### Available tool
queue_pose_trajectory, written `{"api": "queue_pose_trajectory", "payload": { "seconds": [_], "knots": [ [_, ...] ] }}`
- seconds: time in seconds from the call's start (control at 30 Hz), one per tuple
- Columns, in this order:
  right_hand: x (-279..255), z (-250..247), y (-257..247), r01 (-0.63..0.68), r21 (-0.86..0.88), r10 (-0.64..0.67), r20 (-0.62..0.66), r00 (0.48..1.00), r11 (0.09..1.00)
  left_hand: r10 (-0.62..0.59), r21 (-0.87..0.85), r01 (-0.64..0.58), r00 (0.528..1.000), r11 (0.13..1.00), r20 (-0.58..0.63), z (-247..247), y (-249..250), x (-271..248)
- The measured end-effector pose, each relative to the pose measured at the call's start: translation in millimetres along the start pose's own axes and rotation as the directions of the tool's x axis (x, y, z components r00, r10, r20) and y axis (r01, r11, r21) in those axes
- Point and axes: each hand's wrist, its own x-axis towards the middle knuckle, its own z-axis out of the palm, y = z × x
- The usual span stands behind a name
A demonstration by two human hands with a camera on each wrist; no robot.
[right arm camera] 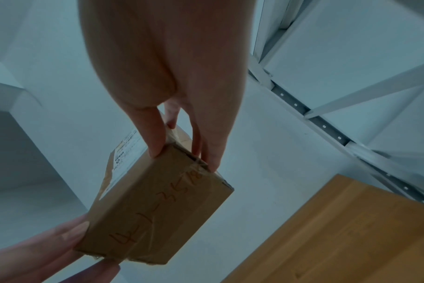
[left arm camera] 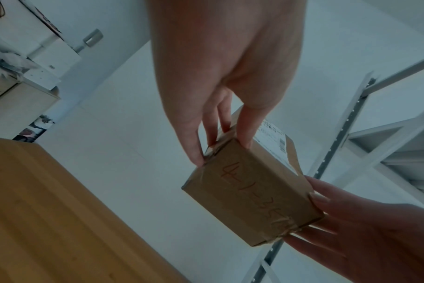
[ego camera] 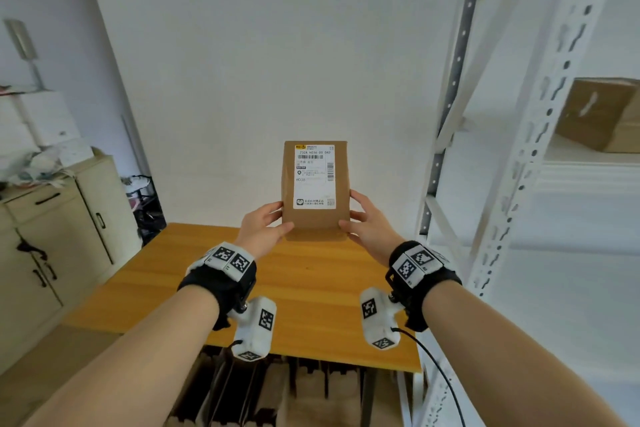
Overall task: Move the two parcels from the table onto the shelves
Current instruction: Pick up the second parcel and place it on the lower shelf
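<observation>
The left hand [ego camera: 265,226] grips the left edge of the parcel [ego camera: 314,189], thumb on the labelled front and fingers [left arm camera: 196,145] curled round the side; the left wrist view shows the same grasp from below. The parcel, a brown cardboard box, is upright in the air above the far part of the bench [ego camera: 194,288], touching nothing but the 2 hands, with the white wall behind it. A white label [ego camera: 314,177] with a barcode covers most of its front. Its underside, seen from both wrist views, carries orange handwriting [left arm camera: 251,193] and clear tape at the ends. The right hand [ego camera: 369,222] clamps the right edge in the same way, thumb in front, fingers [right arm camera: 212,151] wrapped round the side. Both wrists wear black straps with white marker blocks.

To the left of the bench stands a beige cabinet [ego camera: 62,236] with clutter on top. At the right rises the white metal shelves [ego camera: 540,135]; a 2nd cardboard box [ego camera: 606,114] sits on one shelf, well apart from the held parcel.
</observation>
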Motion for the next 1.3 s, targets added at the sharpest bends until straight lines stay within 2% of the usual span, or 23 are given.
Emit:
{"api": "queue_pose_trajectory", "payload": {
  "seconds": [0.27,0.47,0.67,0.83,1.07,1.3],
  "knots": [
    [-90.5,-47.9,8.8,-0.03,0.005,0.03,-0.03,0.999,1.0,0.004,0.015,-0.005,1.0,1.0,0.029,51.8,11.4,-88.8],
    [-182.6,-97.2,22.4,-0.032,-0.033,0.031,-0.028,0.999,0.999,0.012,0.05,-0.015,0.998,0.999,0.057,105.5,15.4,-181.8],
    [-271.6,-156.0,33.9,-0.078,-0.041,0.077,-0.036,0.996,0.996,0.005,0.065,-0.012,0.995,0.998,0.099,169.1,15.5,-258.8],
    [-324.9,-211.0,46.5,-0.124,-0.067,0.116,-0.111,0.987,0.99,0.04,0.126,-0.061,0.985,0.99,0.165,231.5,24.1,-306.2],
    [-362.2,-276.7,57.4,-0.163,-0.025,0.156,-0.177,0.972,0.986,0.029,0.112,-0.059,0.967,0.992,0.254,295.3,28.4,-322.0],
    [-343.8,-339.4,83.3,-0.203,0.067,0.213,-0.236,0.948,0.977,-0.03,-0.003,0.033,0.947,0.999,0.319,360.7,18.7,-288.4]
  ]
}}
